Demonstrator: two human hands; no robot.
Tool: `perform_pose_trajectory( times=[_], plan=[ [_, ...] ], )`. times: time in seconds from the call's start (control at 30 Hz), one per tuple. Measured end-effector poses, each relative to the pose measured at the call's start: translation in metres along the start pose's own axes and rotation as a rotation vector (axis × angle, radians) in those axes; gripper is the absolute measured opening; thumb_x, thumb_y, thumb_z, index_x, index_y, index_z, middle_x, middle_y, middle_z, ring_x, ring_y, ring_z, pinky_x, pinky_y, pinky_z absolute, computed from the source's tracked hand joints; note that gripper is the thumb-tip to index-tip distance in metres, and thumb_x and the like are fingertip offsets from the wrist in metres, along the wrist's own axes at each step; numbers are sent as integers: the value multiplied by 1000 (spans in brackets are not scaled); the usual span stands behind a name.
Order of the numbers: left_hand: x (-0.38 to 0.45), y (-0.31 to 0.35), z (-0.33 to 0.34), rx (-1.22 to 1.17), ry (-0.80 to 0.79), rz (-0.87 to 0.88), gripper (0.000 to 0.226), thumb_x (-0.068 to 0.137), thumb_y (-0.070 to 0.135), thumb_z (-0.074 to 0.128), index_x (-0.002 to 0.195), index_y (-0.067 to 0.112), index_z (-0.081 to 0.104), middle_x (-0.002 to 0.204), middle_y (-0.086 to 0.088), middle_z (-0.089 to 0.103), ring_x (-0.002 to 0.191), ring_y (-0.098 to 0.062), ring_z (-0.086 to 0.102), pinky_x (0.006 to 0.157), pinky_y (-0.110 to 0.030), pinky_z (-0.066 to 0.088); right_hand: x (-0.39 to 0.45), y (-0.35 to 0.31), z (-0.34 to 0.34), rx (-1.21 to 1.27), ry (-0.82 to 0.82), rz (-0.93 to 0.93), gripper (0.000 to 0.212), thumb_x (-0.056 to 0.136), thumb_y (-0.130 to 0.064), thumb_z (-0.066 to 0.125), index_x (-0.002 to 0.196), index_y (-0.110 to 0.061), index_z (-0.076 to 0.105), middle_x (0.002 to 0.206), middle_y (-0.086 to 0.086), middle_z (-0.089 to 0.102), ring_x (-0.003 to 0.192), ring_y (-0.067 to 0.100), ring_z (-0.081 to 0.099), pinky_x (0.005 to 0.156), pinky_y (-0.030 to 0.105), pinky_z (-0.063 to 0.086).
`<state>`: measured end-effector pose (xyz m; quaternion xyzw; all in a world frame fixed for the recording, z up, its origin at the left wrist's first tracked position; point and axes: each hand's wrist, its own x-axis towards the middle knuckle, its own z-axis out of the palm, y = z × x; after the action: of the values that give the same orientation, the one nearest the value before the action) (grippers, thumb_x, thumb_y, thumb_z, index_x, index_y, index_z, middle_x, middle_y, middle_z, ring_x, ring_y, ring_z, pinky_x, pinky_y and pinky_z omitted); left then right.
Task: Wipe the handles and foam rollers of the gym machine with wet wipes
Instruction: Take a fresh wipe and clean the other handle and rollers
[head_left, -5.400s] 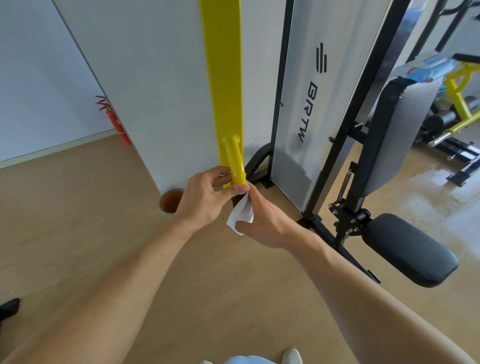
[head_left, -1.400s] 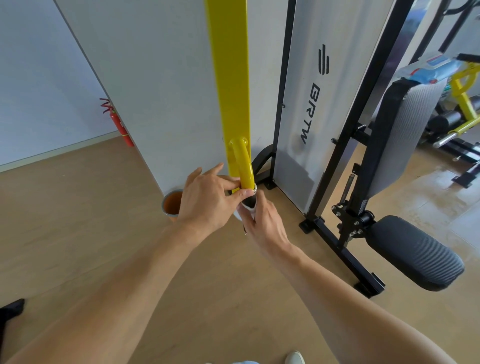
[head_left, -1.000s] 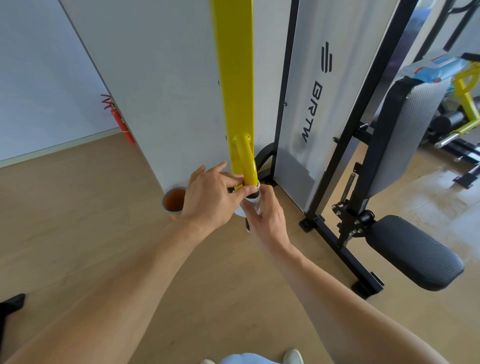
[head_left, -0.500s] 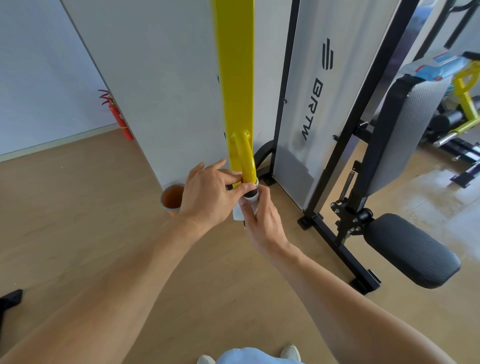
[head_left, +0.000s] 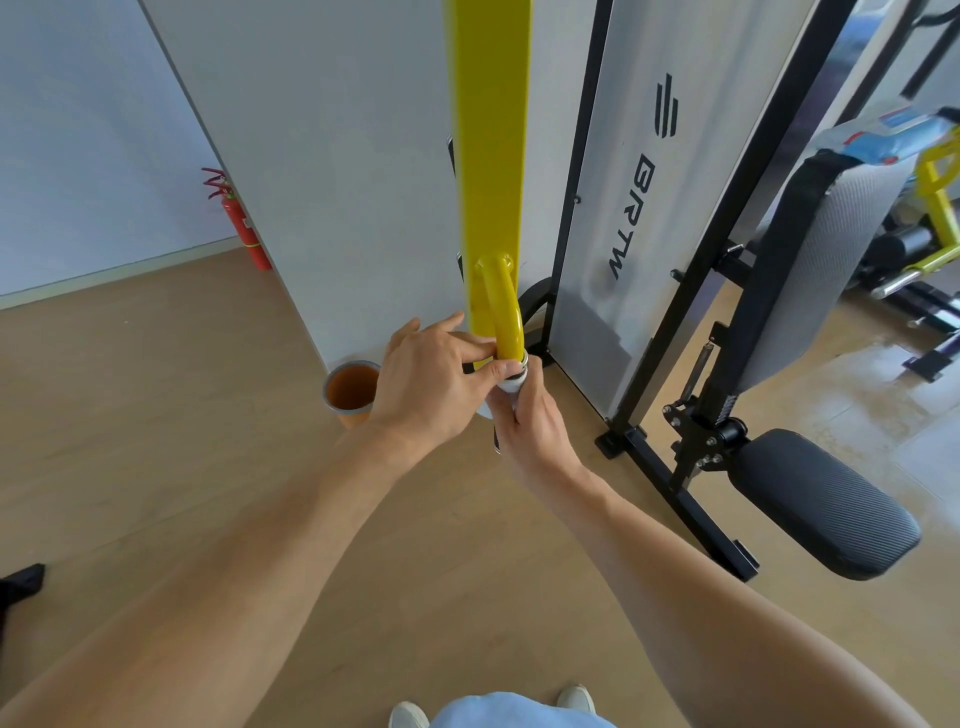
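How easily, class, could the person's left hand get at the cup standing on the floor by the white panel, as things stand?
Probably yes, once freed. The cup stands on open floor just left of the left hand, with nothing between them. But that hand is pinching the yellow handle now, so it must let go first.

A gym or fitness room with weight machines.

A black-framed machine with a padded seat (head_left: 826, 504) and backrest (head_left: 826, 270) stands on a wood-look floor (head_left: 156, 415). A grey shroud (head_left: 654, 171) reads "BRTW". A yellow machine arm (head_left: 491, 156) hangs in front, another yellow machine (head_left: 935, 208) stands behind, and a red fire extinguisher (head_left: 241, 223) stands by the wall.
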<state>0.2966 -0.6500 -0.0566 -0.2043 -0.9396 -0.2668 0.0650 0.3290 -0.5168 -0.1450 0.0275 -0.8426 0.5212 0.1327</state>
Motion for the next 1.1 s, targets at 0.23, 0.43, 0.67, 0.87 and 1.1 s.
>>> perform_pose_trajectory(
  times=[0.23, 0.43, 0.67, 0.87, 1.1],
  plan=[
    [1, -3, -3, 29, 6, 7, 49, 86, 67, 55, 114, 33, 77, 128, 10, 70, 142, -11, 44, 121, -49, 24, -3, 11, -3, -77, -95, 42, 15, 103, -35, 50, 99, -26, 39, 77, -13, 54, 66, 8, 53, 61, 28, 41],
    [1, -2, -2, 29, -11, 22, 53, 85, 68, 52, 115, 32, 76, 128, 7, 70, 142, -13, 44, 121, -49, 24, 2, 4, -1, -9, -20, 2, 12, 103, -34, 47, 102, -28, 37, 77, -5, 57, 65, 15, 58, 57, 35, 46],
    [2, -4, -5, 81, -7, 0, 50, 86, 68, 54, 113, 33, 77, 127, 10, 70, 142, -12, 43, 121, -48, 24, -10, 25, 3, -178, -164, 69, 19, 104, -35, 49, 107, -19, 39, 86, -11, 52, 71, 8, 52, 68, 33, 45],
    [1, -2, -6, 109, -27, 11, 57, 83, 72, 45, 116, 35, 75, 130, 10, 69, 143, -11, 42, 122, -47, 23, 10, -10, -5, -27, -22, -47, 13, 103, -26, 50, 103, -22, 38, 76, -11, 53, 62, 6, 54, 53, 27, 42],
    [2, -9, -8, 116, -34, 1, 54, 84, 73, 47, 114, 37, 75, 128, 12, 69, 143, -11, 42, 122, -48, 23, -14, 35, 8, -257, -275, 170, 29, 103, -37, 52, 118, -15, 41, 98, -2, 59, 87, 19, 62, 75, 36, 52]
  ],
)
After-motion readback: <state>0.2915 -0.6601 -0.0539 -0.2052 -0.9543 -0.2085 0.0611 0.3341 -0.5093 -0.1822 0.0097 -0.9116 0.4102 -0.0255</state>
